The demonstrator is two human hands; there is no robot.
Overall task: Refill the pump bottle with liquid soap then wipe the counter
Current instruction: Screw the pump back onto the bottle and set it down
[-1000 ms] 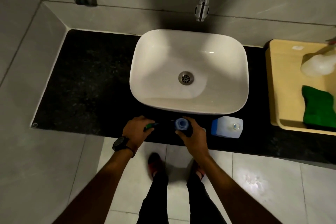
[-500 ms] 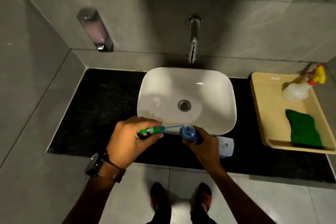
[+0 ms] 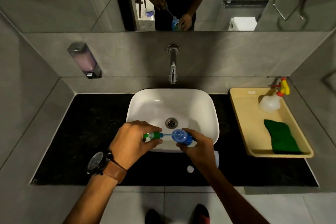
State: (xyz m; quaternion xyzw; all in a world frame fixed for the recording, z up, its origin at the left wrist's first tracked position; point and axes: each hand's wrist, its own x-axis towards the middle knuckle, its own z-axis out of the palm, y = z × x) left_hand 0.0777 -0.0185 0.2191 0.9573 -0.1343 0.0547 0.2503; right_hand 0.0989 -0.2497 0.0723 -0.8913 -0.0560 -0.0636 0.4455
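Over the front of the white basin (image 3: pixel 198 102), my right hand (image 3: pixel 197 148) grips a small blue pump bottle (image 3: pixel 180 135) with its mouth turned left. My left hand (image 3: pixel 131 141) holds the green and white pump head (image 3: pixel 153 136). Its thin tube reaches across into the bottle's mouth. A pale refill container (image 3: pixel 216 158) sits on the black counter (image 3: pixel 87 132), mostly hidden behind my right wrist. A small white cap (image 3: pixel 190 168) lies on the counter near the front edge. A green cloth (image 3: pixel 280 138) lies in a yellow tray (image 3: pixel 241 114) at the right.
A spray bottle (image 3: pixel 271 102) with a yellow and red trigger stands at the back of the tray. A tap (image 3: pixel 172 67) sticks out of the wall above the basin. A wall soap dispenser (image 3: pixel 84 60) hangs at the left. A mirror (image 3: pixel 181 3) shows my hands.
Both hands have risen from the counter's front edge to over the basin. The pump head has been pulled leftward out of the bottle, so its tube now shows. The camera has tilted up.
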